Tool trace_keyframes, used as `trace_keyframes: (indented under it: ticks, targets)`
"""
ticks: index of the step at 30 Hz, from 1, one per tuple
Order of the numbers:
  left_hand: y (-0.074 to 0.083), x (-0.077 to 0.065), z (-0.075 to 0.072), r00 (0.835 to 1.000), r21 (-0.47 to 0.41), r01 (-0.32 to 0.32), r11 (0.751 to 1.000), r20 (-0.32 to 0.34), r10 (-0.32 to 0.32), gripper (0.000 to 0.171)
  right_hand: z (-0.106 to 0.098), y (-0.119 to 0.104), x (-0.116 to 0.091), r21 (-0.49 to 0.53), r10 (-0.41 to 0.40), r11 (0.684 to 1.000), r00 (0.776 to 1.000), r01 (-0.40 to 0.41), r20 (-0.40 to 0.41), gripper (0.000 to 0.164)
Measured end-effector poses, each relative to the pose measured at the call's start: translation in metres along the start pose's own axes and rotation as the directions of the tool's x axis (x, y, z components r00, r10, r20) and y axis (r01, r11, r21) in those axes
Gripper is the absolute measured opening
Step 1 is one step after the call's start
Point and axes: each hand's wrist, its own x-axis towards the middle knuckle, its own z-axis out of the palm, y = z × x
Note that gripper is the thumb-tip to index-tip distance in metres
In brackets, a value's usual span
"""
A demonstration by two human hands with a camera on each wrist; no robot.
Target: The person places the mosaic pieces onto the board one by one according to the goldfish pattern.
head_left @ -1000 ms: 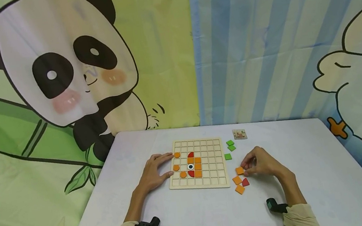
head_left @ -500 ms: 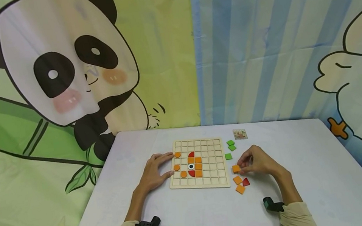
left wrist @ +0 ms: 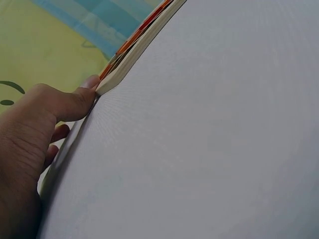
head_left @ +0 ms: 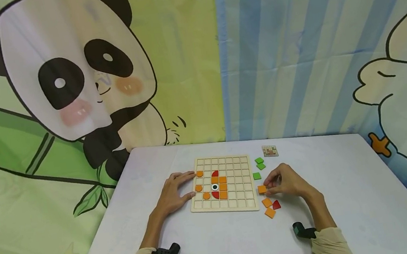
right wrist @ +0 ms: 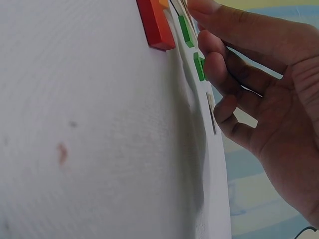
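Observation:
The wooden grid board [head_left: 242, 202] lies on the table, bearing orange square tiles [head_left: 223, 195], orange discs [head_left: 198, 188], red quarter-round tiles [head_left: 215, 195] and an eye tile [head_left: 215, 187]. My left hand [head_left: 174, 194] rests against its left side, fingers extended at the upper part and thumb lower down; the left wrist view has the thumb [left wrist: 75, 104] at the board's edge. Just right of the board, my right hand [head_left: 287, 181] pinches an orange square tile [head_left: 262, 189] between thumb and fingers. In the right wrist view that tile is out of sight beyond the fingertips.
Two orange square tiles [head_left: 270, 212] and a red quarter-round tile [head_left: 276, 204] lie below my right hand. Green tiles [head_left: 257, 176] lie along the board's right side, and a small picture card [head_left: 270, 151] sits near the table's back edge. Printed curtains hang behind.
My right hand has moved left toward the board, carrying the pinched orange square tile away from the other loose tiles. The left hand stays in place at the board's edge.

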Motion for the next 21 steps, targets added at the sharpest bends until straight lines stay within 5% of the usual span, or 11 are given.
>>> trace_keyframes:
  ticks: [21]
  targets:
    - [-0.005, 0.002, 0.003, 1.000, 0.012, 0.002, 1.000, 0.002, -0.002, 0.068, 0.013, -0.006, 0.009, 0.053, -0.039, 0.998, 0.999, 0.038, 0.017, 0.022]
